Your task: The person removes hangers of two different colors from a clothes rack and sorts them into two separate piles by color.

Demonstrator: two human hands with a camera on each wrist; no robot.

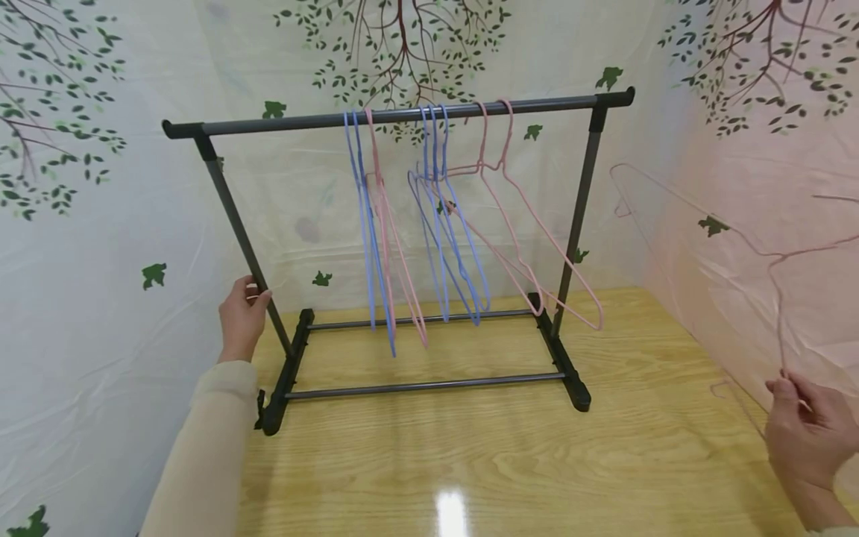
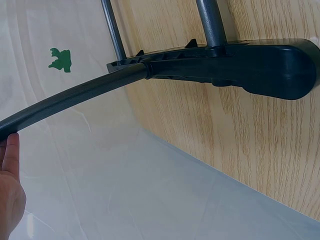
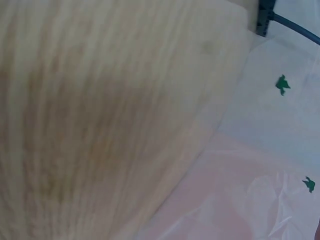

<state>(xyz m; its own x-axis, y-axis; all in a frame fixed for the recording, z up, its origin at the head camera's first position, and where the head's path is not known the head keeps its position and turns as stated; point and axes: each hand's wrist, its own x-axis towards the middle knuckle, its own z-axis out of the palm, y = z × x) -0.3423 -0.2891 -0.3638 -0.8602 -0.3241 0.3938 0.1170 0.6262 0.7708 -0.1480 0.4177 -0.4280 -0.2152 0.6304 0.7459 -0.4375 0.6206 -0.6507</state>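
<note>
1. Nearest, one right hand (image 1: 808,429) stands at the lower right, thumb and fingertips pinching the thin wire of a pink hanger (image 1: 778,258). That hanger is off the rack, out to its right; its arms spread above the hand, and one runs out of the frame. A further bit of pink wire shows beside the hand; whether it belongs to the same hanger I cannot tell.
2. One left hand (image 1: 243,317), reaching from one pale sleeve (image 1: 211,440), grips the left upright (image 1: 233,216) of the rack between thumb and fingers, on its lower half.
3. One wood-grain tabletop (image 1: 376,462) lies under one black-and-grey rack.
4. The rack has two feet, left foot (image 1: 288,373) and right foot (image 1: 569,377), joined by two lower bars, front bar (image 1: 429,385) and back bar (image 1: 335,324). Two uprights, the left one and the right upright (image 1: 580,201), carry one top rail (image 1: 282,122).
5. Eight hangers appear to hang on the rail, five blue and three pink. From the left: two blue hangers (image 1: 379,268), one pink piece (image 1: 406,280), three blue ones (image 1: 435,142), two pink ones (image 1: 484,134).
6. Farthest, the wall covering (image 1: 309,224) bears three printed trees, cut by the frame, and nine green leaf shapes in the head view.
</note>
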